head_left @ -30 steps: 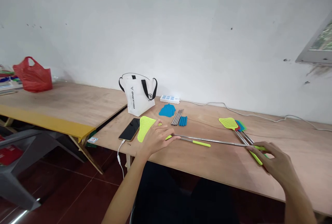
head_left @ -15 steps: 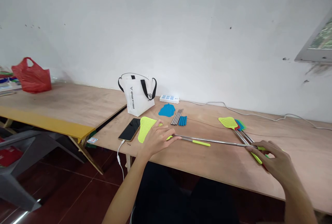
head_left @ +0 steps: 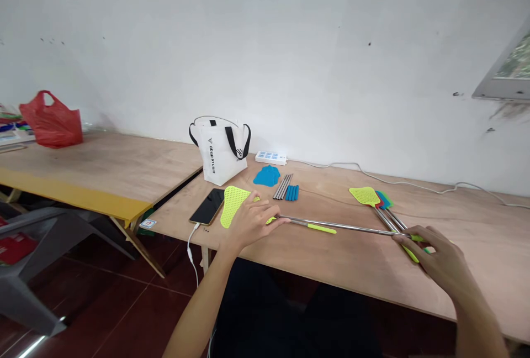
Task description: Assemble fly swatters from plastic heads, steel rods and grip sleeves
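A long thin metal rod [head_left: 339, 225] stretches between my two hands, low over the table. My left hand [head_left: 250, 221] is closed around its left end, where a bit of yellow plastic shows. At the other end, my right hand [head_left: 430, 247] pinches the yellow grip. Beyond my left fingers lies a yellow perforated fly swatter head [head_left: 234, 206]; the hand hides which rod it joins. Below the rod is a yellow handle [head_left: 322, 228] on a short metal tube. Several folded fly swatters [head_left: 364, 196], with yellow, red, blue and green heads, lie partly beneath my right hand.
Blue swatter heads [head_left: 267, 175], metal tubes [head_left: 282, 187] and blue grips [head_left: 292, 193] lie mid-table. A phone [head_left: 207, 206] with a cable, a white bag [head_left: 221, 153] and a power strip [head_left: 270, 157] stand around them. A red bag [head_left: 53, 123] sits on the left table.
Almost nothing differs. Both hands keep their hold on the rod, and the view has shifted very slightly.
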Tool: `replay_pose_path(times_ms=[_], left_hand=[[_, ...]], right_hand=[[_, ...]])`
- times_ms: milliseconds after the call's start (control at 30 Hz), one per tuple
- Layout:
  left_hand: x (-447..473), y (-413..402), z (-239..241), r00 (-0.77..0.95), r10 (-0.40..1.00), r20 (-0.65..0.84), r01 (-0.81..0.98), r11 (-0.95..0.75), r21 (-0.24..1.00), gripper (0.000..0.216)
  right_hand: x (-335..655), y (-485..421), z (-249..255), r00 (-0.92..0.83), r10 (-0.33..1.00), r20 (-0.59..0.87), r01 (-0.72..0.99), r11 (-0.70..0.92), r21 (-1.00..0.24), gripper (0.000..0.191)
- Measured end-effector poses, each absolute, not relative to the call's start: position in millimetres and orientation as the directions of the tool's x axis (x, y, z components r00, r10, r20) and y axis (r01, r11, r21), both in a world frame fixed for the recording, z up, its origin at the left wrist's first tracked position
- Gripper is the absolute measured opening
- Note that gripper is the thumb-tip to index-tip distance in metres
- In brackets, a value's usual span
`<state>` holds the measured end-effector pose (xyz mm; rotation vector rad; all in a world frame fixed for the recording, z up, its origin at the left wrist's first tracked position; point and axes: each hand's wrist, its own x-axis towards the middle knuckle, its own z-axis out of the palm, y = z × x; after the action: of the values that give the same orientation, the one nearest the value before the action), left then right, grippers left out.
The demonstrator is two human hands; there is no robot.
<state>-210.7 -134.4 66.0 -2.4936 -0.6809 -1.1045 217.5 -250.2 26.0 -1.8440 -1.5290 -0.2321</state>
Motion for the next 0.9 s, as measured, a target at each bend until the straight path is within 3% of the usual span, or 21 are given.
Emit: replay_pose_path(times_ms=[433,900], left_hand=[[-210.9,-135.6,66.1,0.581,0.316,0.75,0.558,-0.825,-0.085,0.031],[-222.1,-130.0,69.1,0.574,0.33,0.749,0.561,-0.825,-0.066,0.035]], right_hand=[[220.0,-251.2,24.3,0.293,0.82,0.492,0.895,-0.053,-0.444,0.054],[202.8,-244.2,30.1,0.235,0.821,0.52,0.921,-0.017,-0.388,0.058]])
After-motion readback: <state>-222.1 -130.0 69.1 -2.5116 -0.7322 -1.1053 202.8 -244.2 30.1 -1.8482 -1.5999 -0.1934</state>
